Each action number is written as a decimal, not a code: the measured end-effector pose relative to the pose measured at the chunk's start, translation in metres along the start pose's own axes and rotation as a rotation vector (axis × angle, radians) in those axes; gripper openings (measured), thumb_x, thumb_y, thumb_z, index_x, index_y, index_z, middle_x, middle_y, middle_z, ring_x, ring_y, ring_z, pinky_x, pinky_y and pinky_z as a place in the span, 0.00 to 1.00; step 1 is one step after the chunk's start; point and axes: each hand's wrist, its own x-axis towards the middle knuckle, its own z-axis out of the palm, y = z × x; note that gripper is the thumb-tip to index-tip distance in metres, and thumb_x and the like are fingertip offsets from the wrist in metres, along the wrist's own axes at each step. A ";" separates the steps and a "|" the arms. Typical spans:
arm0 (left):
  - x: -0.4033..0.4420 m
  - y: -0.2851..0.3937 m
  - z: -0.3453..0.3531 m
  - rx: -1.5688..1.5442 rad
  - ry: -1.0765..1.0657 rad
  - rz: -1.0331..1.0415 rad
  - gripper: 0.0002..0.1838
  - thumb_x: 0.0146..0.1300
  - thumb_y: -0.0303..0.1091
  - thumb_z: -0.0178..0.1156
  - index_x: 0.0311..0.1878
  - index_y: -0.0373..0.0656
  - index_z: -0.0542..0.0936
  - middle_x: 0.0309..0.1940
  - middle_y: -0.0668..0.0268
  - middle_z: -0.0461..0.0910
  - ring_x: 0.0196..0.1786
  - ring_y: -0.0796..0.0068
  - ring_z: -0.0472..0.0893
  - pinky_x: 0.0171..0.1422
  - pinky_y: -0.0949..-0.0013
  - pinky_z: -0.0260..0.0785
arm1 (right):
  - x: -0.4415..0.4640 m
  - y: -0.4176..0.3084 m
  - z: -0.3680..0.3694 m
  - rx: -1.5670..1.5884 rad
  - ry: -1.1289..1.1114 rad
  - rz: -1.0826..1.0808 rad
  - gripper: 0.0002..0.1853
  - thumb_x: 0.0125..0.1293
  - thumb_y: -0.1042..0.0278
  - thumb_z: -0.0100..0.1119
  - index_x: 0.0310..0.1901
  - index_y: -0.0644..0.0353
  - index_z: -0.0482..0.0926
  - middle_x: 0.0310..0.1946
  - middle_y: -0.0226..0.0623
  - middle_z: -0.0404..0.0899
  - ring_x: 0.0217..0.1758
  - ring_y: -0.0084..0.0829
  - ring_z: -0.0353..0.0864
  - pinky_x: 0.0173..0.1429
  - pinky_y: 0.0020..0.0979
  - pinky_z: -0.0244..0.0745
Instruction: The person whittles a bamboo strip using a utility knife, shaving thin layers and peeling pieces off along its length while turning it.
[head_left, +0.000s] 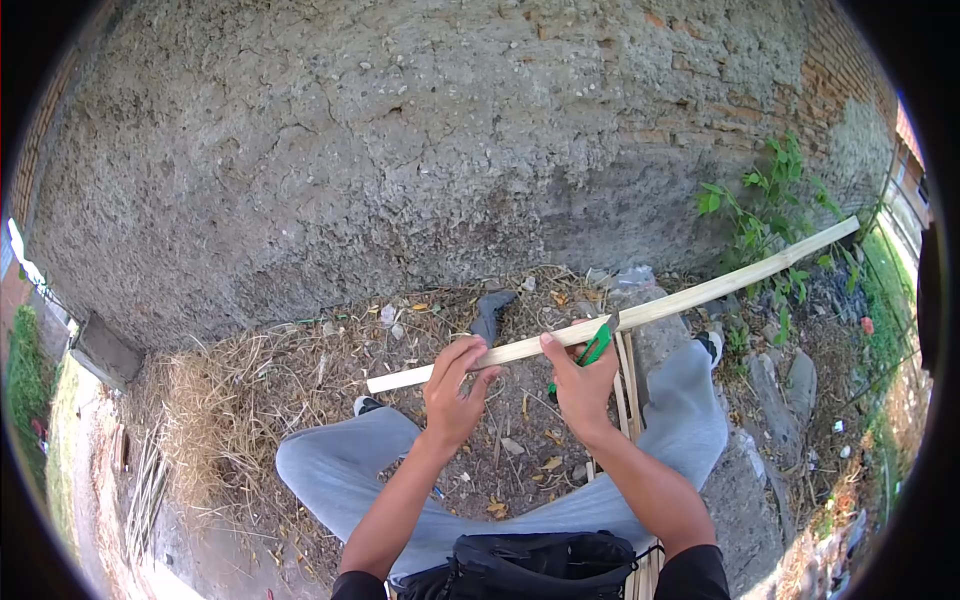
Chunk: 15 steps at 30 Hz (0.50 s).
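A long pale bamboo strip (690, 298) lies slantwise across the front of me, its far end up to the right. My left hand (455, 395) grips it near its lower left end, fingers over the top and thumb beneath. My right hand (582, 385) is closed around a green utility knife (597, 343), with the thumb resting on the strip. The knife's dark blade points up and touches or nearly touches the strip's edge; I cannot tell which. More thin bamboo strips (628, 385) lean beside my right leg.
A rough plastered wall (400, 180) rises just ahead. Dry straw (225, 415) is heaped at left, near a bundle of thin sticks (147, 490). A green plant (770, 200) grows by the wall at right. A black bag (540, 565) sits at my waist. Stones and litter cover the ground.
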 end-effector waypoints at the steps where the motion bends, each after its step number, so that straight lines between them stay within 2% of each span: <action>1: 0.000 0.000 0.000 -0.009 0.000 -0.005 0.17 0.49 0.20 0.72 0.44 0.36 0.82 0.49 0.58 0.81 0.50 0.59 0.83 0.52 0.62 0.79 | 0.000 0.000 0.000 -0.001 0.001 0.001 0.20 0.59 0.76 0.71 0.47 0.64 0.69 0.31 0.31 0.78 0.29 0.15 0.75 0.30 0.21 0.68; 8: -0.002 -0.005 0.003 -0.105 -0.002 -0.005 0.13 0.51 0.19 0.70 0.42 0.36 0.82 0.48 0.58 0.81 0.49 0.60 0.83 0.52 0.65 0.80 | 0.001 -0.002 -0.002 -0.002 -0.014 0.018 0.19 0.59 0.76 0.71 0.47 0.64 0.69 0.32 0.31 0.78 0.30 0.16 0.74 0.32 0.21 0.68; 10: 0.005 0.006 0.000 -0.293 0.023 -0.276 0.10 0.55 0.18 0.68 0.41 0.35 0.82 0.50 0.56 0.80 0.49 0.63 0.84 0.51 0.66 0.81 | 0.001 -0.004 -0.002 -0.004 -0.004 0.016 0.19 0.59 0.75 0.71 0.47 0.64 0.69 0.32 0.31 0.78 0.30 0.16 0.75 0.33 0.21 0.69; 14: 0.013 0.007 -0.006 -0.191 -0.113 -0.166 0.07 0.57 0.15 0.63 0.39 0.33 0.81 0.49 0.55 0.80 0.48 0.63 0.84 0.49 0.67 0.82 | 0.002 -0.005 -0.004 -0.025 -0.022 0.017 0.20 0.59 0.74 0.71 0.47 0.64 0.69 0.32 0.31 0.77 0.32 0.16 0.75 0.34 0.21 0.70; 15: 0.012 0.001 -0.004 -0.151 -0.127 -0.059 0.07 0.58 0.13 0.61 0.39 0.33 0.81 0.49 0.56 0.80 0.47 0.64 0.84 0.49 0.68 0.82 | 0.002 -0.005 -0.004 -0.030 -0.028 0.015 0.20 0.59 0.74 0.72 0.47 0.64 0.69 0.32 0.31 0.77 0.32 0.16 0.76 0.34 0.21 0.70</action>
